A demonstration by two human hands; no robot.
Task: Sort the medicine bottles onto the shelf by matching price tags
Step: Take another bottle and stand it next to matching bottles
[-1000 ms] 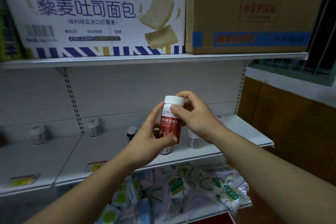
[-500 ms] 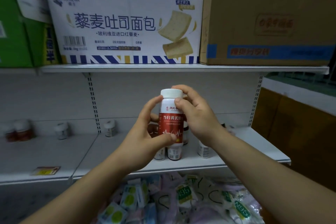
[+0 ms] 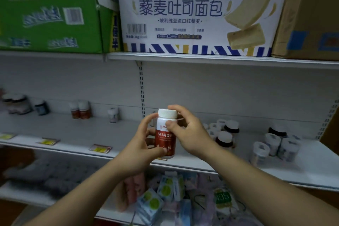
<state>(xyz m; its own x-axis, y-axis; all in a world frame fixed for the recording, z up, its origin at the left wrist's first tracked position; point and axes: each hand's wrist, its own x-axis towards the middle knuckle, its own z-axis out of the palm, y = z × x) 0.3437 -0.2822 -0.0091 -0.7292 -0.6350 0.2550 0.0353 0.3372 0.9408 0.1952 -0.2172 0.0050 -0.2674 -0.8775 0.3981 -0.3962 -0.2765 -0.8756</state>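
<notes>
The left hand (image 3: 141, 145) and right hand (image 3: 189, 134) are both holding in their grip one upright red-labelled medicine bottle (image 3: 165, 141) reading "当归黄芪", in front of the shelf (image 3: 311, 170), three yellow price tags (image 3: 100, 148) lying to its left, beneath one white carton (image 3: 192, 13) reading "藜麦吐司面包".

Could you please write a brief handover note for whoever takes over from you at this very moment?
Left hand: fingers curled round the lower body of the red-labelled bottle.
Right hand: pinches the same bottle just under its white cap.
The bottle is upright in front of the middle shelf, not set down.
Done: two similar bottles stand at the shelf's back left; other bottles cluster on the right.
Left: place the held bottle by its matching tag; the price tags are too blurred to read.
</notes>
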